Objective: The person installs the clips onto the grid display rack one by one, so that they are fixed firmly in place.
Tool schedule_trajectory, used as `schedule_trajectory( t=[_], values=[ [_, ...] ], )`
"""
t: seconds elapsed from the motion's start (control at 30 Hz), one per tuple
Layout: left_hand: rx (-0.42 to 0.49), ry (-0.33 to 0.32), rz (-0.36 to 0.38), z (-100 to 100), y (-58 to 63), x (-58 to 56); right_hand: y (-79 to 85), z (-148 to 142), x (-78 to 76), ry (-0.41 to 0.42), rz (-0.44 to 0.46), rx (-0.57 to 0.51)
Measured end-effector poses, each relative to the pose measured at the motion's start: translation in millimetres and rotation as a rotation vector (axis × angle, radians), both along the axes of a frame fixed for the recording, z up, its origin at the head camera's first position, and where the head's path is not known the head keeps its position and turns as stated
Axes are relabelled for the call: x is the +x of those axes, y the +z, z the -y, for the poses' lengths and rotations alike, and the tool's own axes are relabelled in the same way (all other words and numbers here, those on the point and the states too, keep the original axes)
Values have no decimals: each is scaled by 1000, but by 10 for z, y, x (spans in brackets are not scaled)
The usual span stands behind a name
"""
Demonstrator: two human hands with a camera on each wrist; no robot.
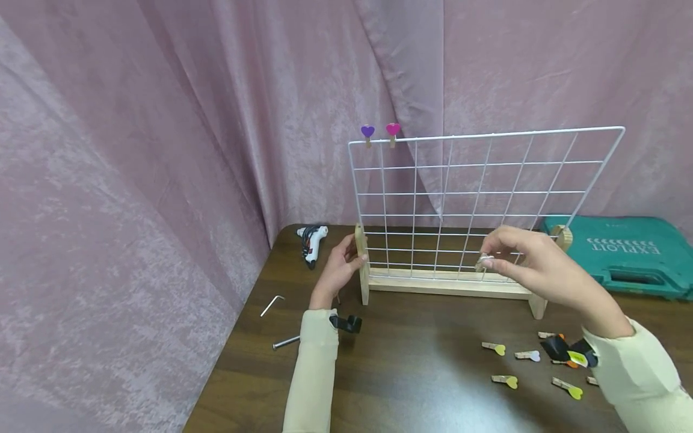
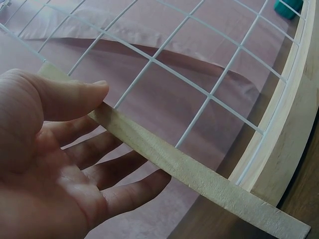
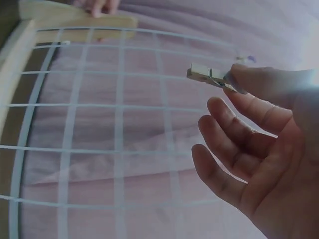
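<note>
A white wire grid (image 1: 449,192) stands upright in a wooden base (image 1: 444,285). My left hand (image 1: 341,264) grips the left wooden side post (image 2: 164,154), thumb on one face and fingers curled behind it. Between thumb and index finger my right hand (image 3: 254,129) pinches a small wooden clothespin (image 3: 202,74); the other fingers are spread. That hand is in front of the grid's lower right part in the head view. A purple heart clothespin (image 1: 367,132) and a pink heart clothespin (image 1: 393,131) sit on the top wire at the left.
Several heart clothespins (image 1: 506,380) lie on the table at the front right, some partly behind the right wrist. A green tool case (image 1: 633,246) sits at the back right. To the left are a white glue gun (image 1: 313,243), a hex key (image 1: 272,305) and a metal bolt (image 1: 286,343).
</note>
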State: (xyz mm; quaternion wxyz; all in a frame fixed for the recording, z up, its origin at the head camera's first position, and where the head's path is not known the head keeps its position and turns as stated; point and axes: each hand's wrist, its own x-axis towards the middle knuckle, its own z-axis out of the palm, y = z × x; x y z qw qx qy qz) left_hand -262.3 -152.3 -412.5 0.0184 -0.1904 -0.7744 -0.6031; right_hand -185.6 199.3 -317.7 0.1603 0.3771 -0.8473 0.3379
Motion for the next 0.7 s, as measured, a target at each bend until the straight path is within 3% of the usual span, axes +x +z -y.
schedule_trajectory(
  t=[0.37,0.6,0.7],
  values=[
    [-7,2,21,10,-21,-8,682,295,-168,81,-292,-21],
    [9,12,19,7,-44,42,1074,487,-211,87,-386,-14],
    [17,9,8,8,-42,46,1244,553,-252,55,-395,-13]
  ],
)
